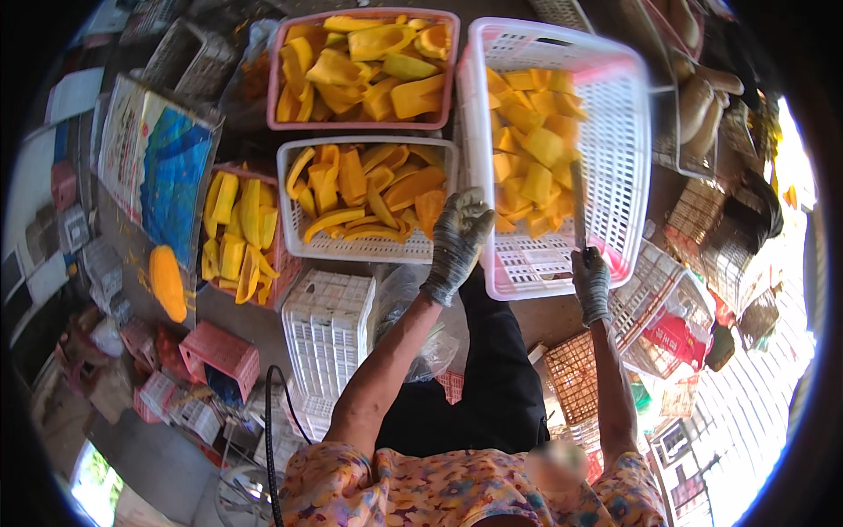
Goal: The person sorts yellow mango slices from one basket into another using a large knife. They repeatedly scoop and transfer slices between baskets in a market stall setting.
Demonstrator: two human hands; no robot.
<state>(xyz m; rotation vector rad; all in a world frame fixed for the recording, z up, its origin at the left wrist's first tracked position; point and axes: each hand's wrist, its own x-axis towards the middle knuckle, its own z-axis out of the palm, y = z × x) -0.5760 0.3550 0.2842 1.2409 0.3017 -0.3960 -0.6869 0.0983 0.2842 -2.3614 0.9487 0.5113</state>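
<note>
My left hand (459,240), in a grey glove, has its fingers curled over the near right corner of a white plastic crate (369,250) of peeled orange pumpkin pieces (353,178). Whether it holds anything is hidden. In my gloved right hand (591,283) is the dark handle of a knife (579,204). Its long blade lies over the inside of a deep white-and-pink crate (609,132), beside cut pumpkin chunks (543,146) piled there. Behind the smaller white crate, a pink crate (448,79) holds hollowed pumpkin pieces (379,41).
Another pink crate (283,283) with long pumpkin pieces stands at the left. Beyond it lie a whole peeled pumpkin (168,283) and a blue-and-white sheet (172,178). Stacked white crates (329,309) stand left of my legs; pale gourds (701,112) lie at the right.
</note>
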